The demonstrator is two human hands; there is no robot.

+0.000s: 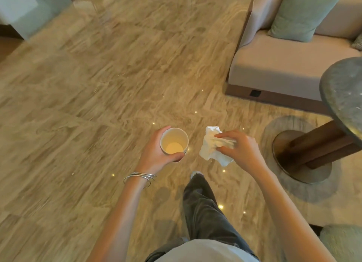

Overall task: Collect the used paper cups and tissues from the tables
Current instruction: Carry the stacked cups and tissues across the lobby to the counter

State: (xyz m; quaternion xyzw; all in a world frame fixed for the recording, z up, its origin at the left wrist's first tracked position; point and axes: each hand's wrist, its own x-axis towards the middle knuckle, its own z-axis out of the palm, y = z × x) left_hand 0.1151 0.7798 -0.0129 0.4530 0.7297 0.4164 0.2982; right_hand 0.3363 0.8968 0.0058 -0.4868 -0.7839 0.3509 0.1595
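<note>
My left hand (154,154) is wrapped around a white paper cup (174,141), held upright over the floor; the cup's inside looks empty. Silver bangles circle that wrist. To the right, my right hand (241,150) pinches a crumpled white tissue (210,147) between thumb and fingers, about level with the cup and a short gap away from it. Both hands are in mid-air above the polished stone floor, in front of my body.
A round dark stone table (344,97) on a wooden pedestal stands at the right edge. Behind it is a beige sofa (274,65) with a green cushion (301,12). Polished floor stretches ahead and left. My leg (203,206) steps forward below the hands.
</note>
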